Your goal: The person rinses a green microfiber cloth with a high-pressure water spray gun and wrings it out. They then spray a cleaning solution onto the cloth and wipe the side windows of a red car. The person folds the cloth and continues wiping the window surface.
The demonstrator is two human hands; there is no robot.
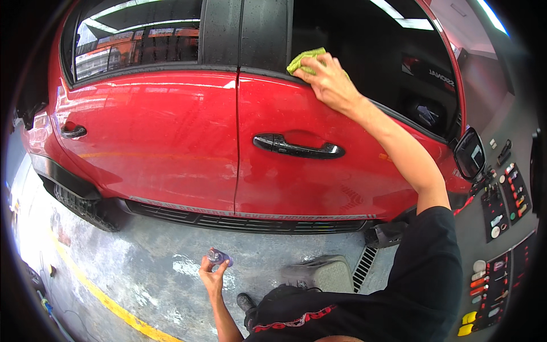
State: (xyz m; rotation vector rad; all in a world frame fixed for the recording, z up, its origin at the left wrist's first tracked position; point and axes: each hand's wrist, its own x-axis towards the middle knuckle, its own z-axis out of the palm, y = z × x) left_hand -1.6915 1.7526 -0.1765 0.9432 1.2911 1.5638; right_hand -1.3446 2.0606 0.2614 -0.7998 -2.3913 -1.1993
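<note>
My right hand (pixel 330 82) is closed round a folded yellow-green cloth (pixel 305 59). It presses the cloth to the lower rear corner of the front door's dark window (pixel 376 57), by the black trim. Beneath it is the glossy red front door (pixel 296 188) with its black door handle (pixel 299 147). Low over the floor, my left hand (pixel 212 279) grips a small bottle (pixel 218 257) with purple contents, away from the car. Water drops dot the door panels and the dark pillar.
The red rear door (pixel 159 125) and a tyre (pixel 85 208) lie to the left. A side mirror (pixel 470 154) juts out at right. Below the sill are a grey stool (pixel 333 275), a floor drain (pixel 364 268) and a yellow floor line (pixel 114 305). Tool boards (pixel 501 273) hang at far right.
</note>
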